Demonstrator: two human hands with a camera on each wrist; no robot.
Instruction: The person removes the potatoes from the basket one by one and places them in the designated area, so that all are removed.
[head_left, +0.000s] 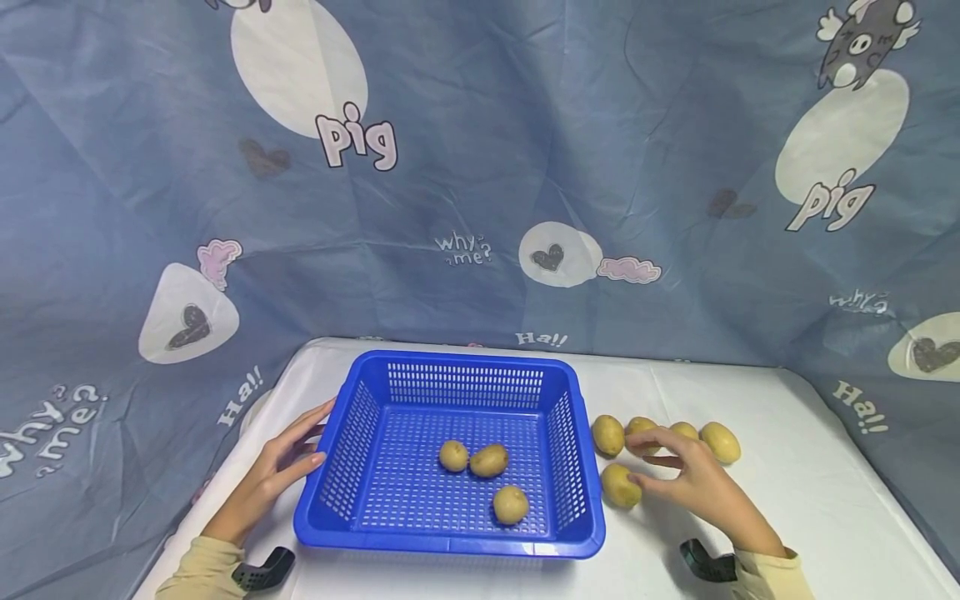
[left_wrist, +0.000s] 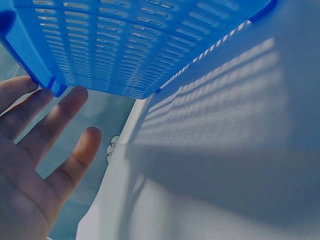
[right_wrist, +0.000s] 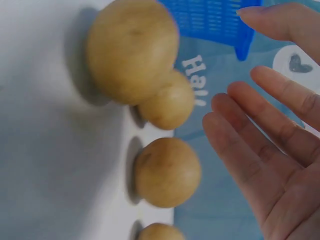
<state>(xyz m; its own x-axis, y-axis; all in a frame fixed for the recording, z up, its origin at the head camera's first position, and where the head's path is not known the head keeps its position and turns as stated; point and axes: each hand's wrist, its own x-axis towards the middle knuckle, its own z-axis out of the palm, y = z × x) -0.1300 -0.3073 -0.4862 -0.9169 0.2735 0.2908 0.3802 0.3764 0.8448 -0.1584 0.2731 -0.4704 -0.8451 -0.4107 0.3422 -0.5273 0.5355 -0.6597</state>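
A blue plastic basket (head_left: 450,546) with slotted walls stands on the table, with three potatoes inside: a round potato (head_left: 453,456), a longer potato (head_left: 489,460) beside it and another potato (head_left: 511,505) nearer the front. My left hand (head_left: 273,475) is at the basket's left side, fingertips at the rim; in the left wrist view its fingers (left_wrist: 75,160) are spread and extended. To the right of the basket, my right hand (head_left: 693,475) hovers over loose potatoes, thumb and fingers apart, close to the front potato (head_left: 621,486). The right wrist view shows nothing in its grasp.
Behind the front potato lies a loose row: a potato (head_left: 607,436) by the basket's right wall, a potato (head_left: 720,442) at the right end, others partly behind my hand. A white cloth covers the table (head_left: 757,400). A blue printed curtain (head_left: 480,167) hangs behind it.
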